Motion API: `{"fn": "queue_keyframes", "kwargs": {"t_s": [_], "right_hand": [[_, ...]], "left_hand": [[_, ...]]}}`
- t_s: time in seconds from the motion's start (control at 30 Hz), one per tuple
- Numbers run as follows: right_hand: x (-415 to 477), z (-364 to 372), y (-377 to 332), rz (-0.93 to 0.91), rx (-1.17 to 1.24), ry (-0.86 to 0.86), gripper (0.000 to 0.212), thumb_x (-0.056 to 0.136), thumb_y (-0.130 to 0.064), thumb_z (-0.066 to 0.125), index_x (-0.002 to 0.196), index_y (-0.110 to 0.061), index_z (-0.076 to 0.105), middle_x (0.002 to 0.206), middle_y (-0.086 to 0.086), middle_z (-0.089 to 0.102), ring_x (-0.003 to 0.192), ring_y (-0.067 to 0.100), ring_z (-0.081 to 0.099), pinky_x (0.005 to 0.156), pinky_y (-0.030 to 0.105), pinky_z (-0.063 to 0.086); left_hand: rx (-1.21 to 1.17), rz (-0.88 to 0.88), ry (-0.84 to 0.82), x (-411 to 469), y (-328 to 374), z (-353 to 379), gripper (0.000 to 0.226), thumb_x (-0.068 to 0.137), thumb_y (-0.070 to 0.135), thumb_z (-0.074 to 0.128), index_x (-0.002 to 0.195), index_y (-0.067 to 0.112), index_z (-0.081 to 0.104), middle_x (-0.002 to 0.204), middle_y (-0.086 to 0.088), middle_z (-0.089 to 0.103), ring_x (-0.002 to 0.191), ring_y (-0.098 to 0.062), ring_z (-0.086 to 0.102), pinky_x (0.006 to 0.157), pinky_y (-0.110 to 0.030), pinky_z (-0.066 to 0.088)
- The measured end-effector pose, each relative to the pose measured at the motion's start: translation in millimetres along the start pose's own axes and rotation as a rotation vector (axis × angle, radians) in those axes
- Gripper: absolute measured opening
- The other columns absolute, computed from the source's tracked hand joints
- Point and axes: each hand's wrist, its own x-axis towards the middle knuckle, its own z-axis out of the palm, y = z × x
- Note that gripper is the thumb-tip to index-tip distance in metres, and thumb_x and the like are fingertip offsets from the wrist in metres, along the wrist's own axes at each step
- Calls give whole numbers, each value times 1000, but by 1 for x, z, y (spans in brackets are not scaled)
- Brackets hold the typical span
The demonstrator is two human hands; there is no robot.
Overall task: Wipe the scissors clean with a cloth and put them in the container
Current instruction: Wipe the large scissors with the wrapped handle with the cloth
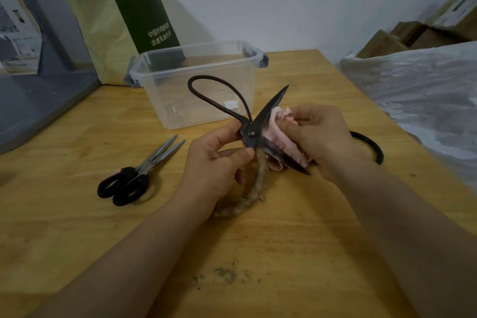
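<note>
My left hand (219,162) grips a pair of dark iron scissors (258,124) at the pivot, with one black loop handle up and one cord-wrapped handle hanging below. The blades stand spread apart. My right hand (322,137) holds a bunched pink cloth (281,131) pressed between the two blades. A clear plastic container (196,80) with grey latches stands on the wooden table just behind the scissors. A second pair of scissors (139,173), steel with black handles, lies shut on the table to the left.
A black loop handle of another scissors (371,147) shows behind my right wrist. A green and yellow paper bag (121,26) leans on the wall behind the container. A grey tray (31,103) lies at the left, a plastic-covered heap (426,90) at the right.
</note>
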Motion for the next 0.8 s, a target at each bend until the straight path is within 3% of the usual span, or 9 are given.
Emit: {"fn": "queue_keyframes", "kwargs": {"t_s": [0.07,0.17,0.27,0.37,0.47,0.6,0.7,0.8], "right_hand": [[-4,-2,-1,77,77,-83,11,88,-13,64,93,-7,70,67,2,70,55,10,66,47,19,50],[-8,2,0,80,17,-169,12,86,-7,65,96,-4,71,72,8,70,52,11,62,44,17,48],[-6,0,-2,114,111,-231,6,83,2,64,81,-1,69,54,9,65,43,14,59,41,21,49],[-1,-13,0,108,-34,-318,12,78,5,68,77,-7,72,65,12,70,58,23,63,54,29,54],[-1,-20,-2,128,-164,-383,21,75,13,66,81,-5,74,76,20,71,66,31,65,51,27,50],[-7,-10,-5,107,-50,-372,9,84,0,65,83,-3,73,66,18,70,51,22,64,44,24,50],[-5,-4,-2,91,-40,-336,11,82,-1,67,76,-6,75,66,21,69,57,30,63,59,38,57],[0,-11,0,62,-122,-323,6,81,-4,70,77,-6,76,76,21,71,71,34,67,74,45,58]], "left_hand": [[13,-1,9,0,0,0,50,81,-13,62,106,30,62,88,18,72,45,-10,50,42,-21,45],[35,6,23,-1,1,2,51,79,-12,63,94,36,61,80,24,70,41,-9,49,44,-22,46],[10,5,44,-2,2,2,49,77,-14,64,92,32,64,83,16,71,40,-10,51,42,-23,45],[-32,-28,65,-1,1,0,44,76,-14,66,97,24,66,89,6,73,43,-14,52,40,-23,44],[-46,-51,91,1,1,-3,47,76,-13,66,116,12,64,99,3,72,44,-17,49,41,-23,44],[-47,-56,99,3,-1,-5,50,77,-10,66,124,7,60,109,-3,69,50,-21,48,44,-25,44],[-55,-57,105,2,0,-3,51,77,-11,66,125,7,60,111,-6,68,52,-24,49,44,-25,44],[-109,-46,121,2,3,-4,45,77,-14,64,117,7,64,98,-3,73,53,-24,52,41,-23,42]]}}
